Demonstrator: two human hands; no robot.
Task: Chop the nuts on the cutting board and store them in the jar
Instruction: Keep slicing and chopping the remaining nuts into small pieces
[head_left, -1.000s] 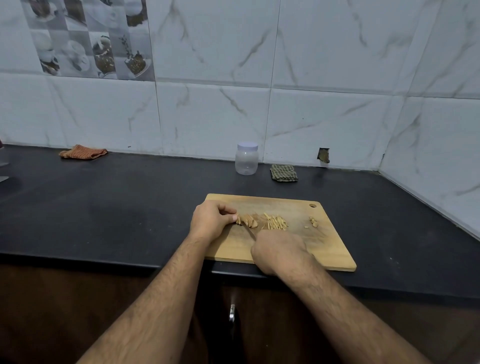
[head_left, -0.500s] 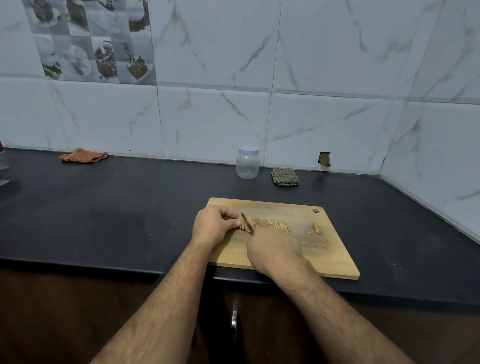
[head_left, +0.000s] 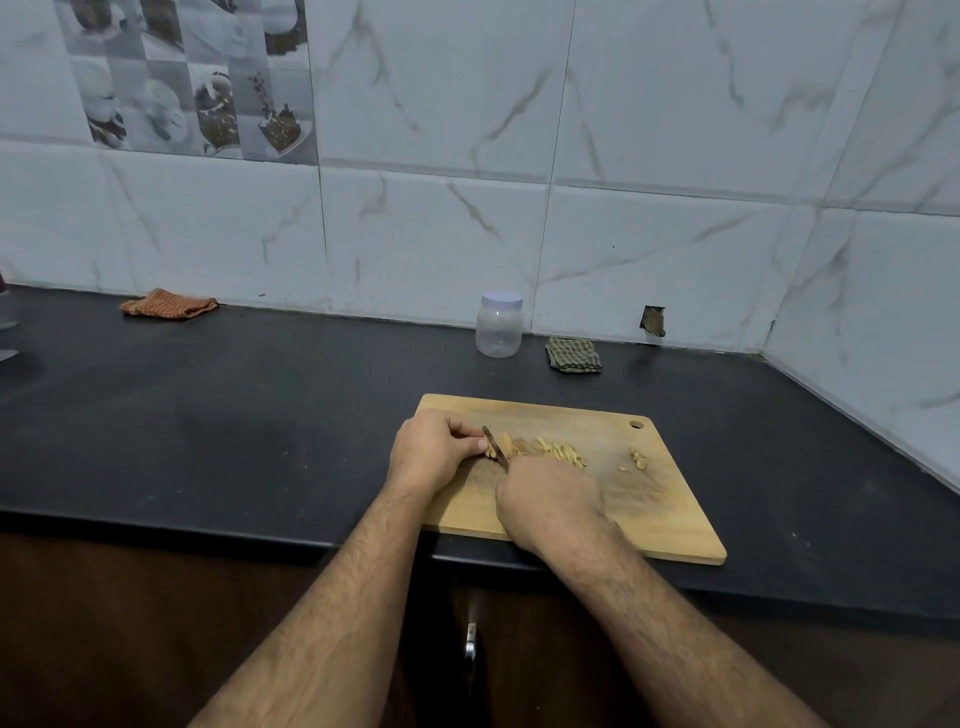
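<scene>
While the left hand (head_left: 434, 453) pinches nuts (head_left: 540, 450) on the cutting board (head_left: 670, 512), the right hand (head_left: 548, 501) grips the knife (head_left: 495, 443).

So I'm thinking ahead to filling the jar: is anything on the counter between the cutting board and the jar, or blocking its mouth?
The counter between the cutting board and the jar shows nothing. The jar's lid is on, so it covers the mouth. A folded cloth lies beside the jar, to its right.
</scene>
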